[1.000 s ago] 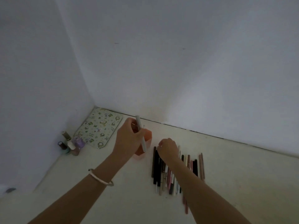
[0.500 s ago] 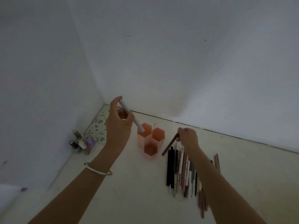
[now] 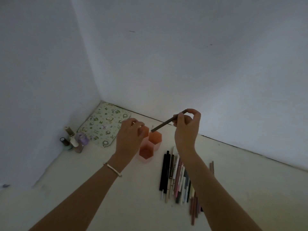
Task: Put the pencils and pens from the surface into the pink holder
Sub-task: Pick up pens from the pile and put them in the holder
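Both hands have shifted since the earlier frame. Right hand has risen from the row of pens and now stands above and to the right of the holder. Its thumb and fingers pinch the upper end of a brown pencil. That pencil was only just lifted at the row half a second ago. It now slants down to the left, with its lower tip over the holder's rear right cell and not yet inside.

Left hand has dropped from above the holder to its rear left cell, and its fingers are curled downward over the rim. The white pen it carried aloft is no longer plainly visible. I cannot tell whether those fingers still pinch it or have let it go into the cell.

Findings for the task: I judge one item to be at or past delivery on the left, and a second about to be lowered on the right. A thin pale tip stands out of the holder's rear. The front cell looks empty. Most of the pens remain flat on the counter, close to the right and nearer side of the holder, with two pencils further right. Progress is early.

Outside the task, a patterned mat and small bottles lie to the left of the holder.
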{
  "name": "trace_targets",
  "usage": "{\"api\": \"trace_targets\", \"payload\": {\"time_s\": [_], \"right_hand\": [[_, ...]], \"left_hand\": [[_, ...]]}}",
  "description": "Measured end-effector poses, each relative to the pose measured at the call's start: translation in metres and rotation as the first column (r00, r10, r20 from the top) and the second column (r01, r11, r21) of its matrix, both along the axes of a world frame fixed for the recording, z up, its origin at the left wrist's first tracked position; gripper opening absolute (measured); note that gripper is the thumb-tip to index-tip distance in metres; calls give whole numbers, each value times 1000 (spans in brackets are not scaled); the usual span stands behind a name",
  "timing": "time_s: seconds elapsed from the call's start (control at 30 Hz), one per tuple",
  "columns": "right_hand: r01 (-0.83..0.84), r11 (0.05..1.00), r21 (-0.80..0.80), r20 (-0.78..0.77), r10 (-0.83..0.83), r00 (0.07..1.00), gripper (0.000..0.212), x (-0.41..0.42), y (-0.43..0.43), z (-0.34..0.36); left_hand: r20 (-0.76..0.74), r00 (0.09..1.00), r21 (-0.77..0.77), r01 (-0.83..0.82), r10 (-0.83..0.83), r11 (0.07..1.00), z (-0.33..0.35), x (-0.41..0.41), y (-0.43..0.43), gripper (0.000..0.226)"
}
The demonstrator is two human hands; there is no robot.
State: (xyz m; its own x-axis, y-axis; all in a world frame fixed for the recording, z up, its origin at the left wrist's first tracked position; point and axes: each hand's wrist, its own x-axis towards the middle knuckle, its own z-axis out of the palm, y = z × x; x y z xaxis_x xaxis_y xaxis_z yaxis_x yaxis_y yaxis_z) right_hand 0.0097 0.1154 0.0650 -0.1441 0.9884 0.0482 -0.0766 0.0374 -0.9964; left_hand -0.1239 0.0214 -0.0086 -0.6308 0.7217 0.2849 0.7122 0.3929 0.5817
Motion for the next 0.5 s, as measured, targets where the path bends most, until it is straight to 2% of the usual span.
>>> {"api": "trace_targets", "payload": {"time_s": [0.07,0.2,0.3,0.37,0.43,0.5], "right_hand": [[-48,993,110,68,40,997,19,-8,-7,-10],[-212,930,300,304,117,946,22,-24,-16,-31],[-372,873,314,509,176,843,16,-31,-20,-49],[-438,850,292,620,180,763,15,-33,-23,-57],[-423,860,285,623,169,764,24,-29,-21,-59],[-353,879,321,561,124,819,27,-19,-14,-53]], "left_hand": [[39,997,94,-64,61,993,5,-1,-6,25],[177,977,232,-159,119,960,22,-9,-25,28],[224,968,244,-170,114,955,35,-2,-36,27],[251,965,241,-140,77,960,42,12,-40,16],[266,964,213,-81,22,974,44,31,-39,12],[341,939,92,20,-50,996,36,53,-34,16]]}}
